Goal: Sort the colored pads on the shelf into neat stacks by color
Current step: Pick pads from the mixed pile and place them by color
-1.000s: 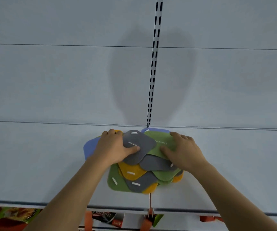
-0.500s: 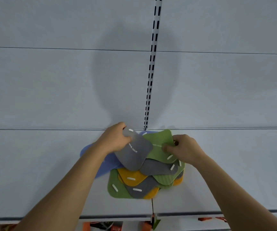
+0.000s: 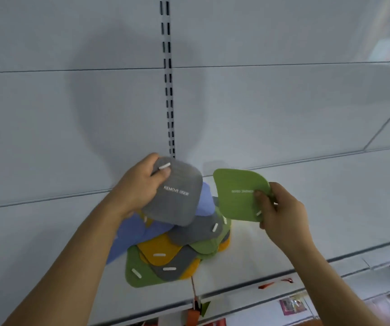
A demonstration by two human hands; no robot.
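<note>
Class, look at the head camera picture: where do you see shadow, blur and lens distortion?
Head view: a large soft shadow falls on the back wall above the left hand; the shelf edges tilt and bow from the wide lens; the lower right corner is blurred; the gray pad and green pad stay sharp enough to show print.

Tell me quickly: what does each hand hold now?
Left hand: closed, grips the grey pad.
Right hand: closed, pinches the green pad.

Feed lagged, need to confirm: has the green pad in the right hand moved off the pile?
Yes. The green pad moved right, clear of the slotted upright, gripped by the right hand.
</note>
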